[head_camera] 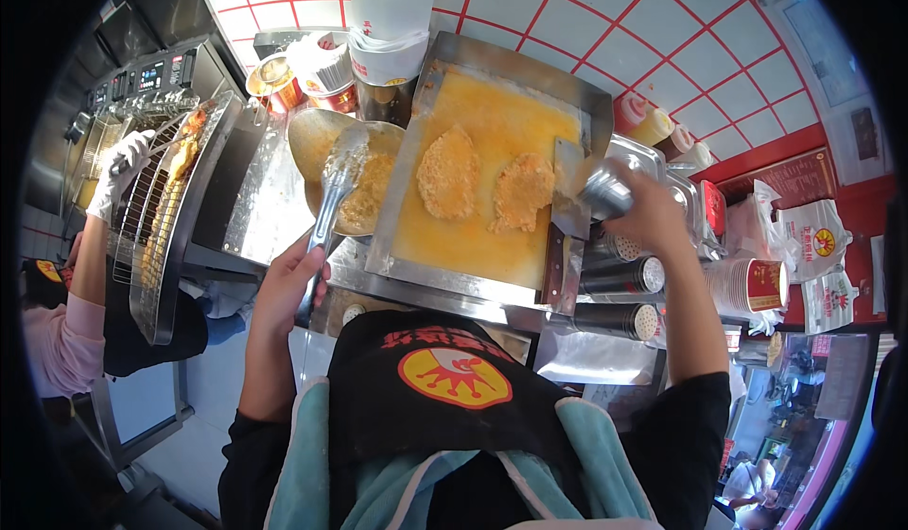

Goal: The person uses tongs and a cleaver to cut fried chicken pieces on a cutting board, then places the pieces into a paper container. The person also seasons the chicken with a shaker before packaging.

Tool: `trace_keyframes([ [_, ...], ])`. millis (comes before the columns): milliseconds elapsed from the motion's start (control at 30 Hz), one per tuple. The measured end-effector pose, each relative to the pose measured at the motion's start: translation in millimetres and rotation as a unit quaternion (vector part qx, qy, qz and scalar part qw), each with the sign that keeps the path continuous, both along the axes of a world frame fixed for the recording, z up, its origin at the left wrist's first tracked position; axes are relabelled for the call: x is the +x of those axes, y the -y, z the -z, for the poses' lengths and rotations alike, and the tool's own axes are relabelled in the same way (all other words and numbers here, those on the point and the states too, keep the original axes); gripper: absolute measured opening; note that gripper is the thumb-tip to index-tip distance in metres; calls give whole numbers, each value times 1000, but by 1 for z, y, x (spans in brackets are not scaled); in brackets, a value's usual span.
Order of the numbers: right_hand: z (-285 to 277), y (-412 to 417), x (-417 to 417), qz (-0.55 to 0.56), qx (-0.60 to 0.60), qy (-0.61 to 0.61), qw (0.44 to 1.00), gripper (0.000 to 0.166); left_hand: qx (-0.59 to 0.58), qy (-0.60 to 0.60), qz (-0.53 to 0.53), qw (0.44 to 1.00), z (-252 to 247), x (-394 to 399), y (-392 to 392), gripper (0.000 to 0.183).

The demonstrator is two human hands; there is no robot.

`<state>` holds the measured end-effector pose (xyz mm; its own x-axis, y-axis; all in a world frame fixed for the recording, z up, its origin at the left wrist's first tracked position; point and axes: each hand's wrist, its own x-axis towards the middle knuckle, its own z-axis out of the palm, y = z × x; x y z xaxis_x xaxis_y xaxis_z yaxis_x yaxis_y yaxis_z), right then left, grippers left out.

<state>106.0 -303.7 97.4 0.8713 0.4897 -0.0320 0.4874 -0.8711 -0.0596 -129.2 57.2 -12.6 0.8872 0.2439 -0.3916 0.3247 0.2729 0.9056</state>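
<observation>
My left hand grips metal tongs by the handle end. Their coated tips lie over a metal bowl holding crumbly coating. My right hand is around a metal shaker, tipped sideways toward the tray. Two breaded cutlets lie flat on the orange-dusted board of a metal tray: one cutlet at left, the other cutlet nearer the shaker. A cleaver with a wooden handle rests along the tray's right side; blur hides part of its blade.
At left, a co-worker's gloved hand holds tongs at a wire rack with fried food. Paper sleeves stand behind the bowl. Several shakers, sauce bottles and stacked paper cups are at right. A tiled wall bounds the back.
</observation>
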Motion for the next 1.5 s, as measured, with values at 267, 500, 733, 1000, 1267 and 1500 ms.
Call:
trace_keyframes([
  [267,25,-24,19,-21,-88,-12,996,75,-6,-19,-25,999,8,-22,-10,29],
  [500,23,-34,26,1,-54,10,999,77,-12,-26,-33,999,5,-30,-18,30],
  [733,26,-16,40,-15,-69,16,997,76,2,-20,-9,1000,-1,-25,-19,23],
  [1000,32,-19,44,-6,-16,59,998,74,-22,-14,5,1000,0,-21,-16,21],
  [1267,35,-12,46,-38,-143,54,987,74,-31,-24,-9,999,4,-22,-24,22],
  [1500,29,-28,43,-16,64,49,997,75,-38,-8,3,999,-1,-16,-24,26],
])
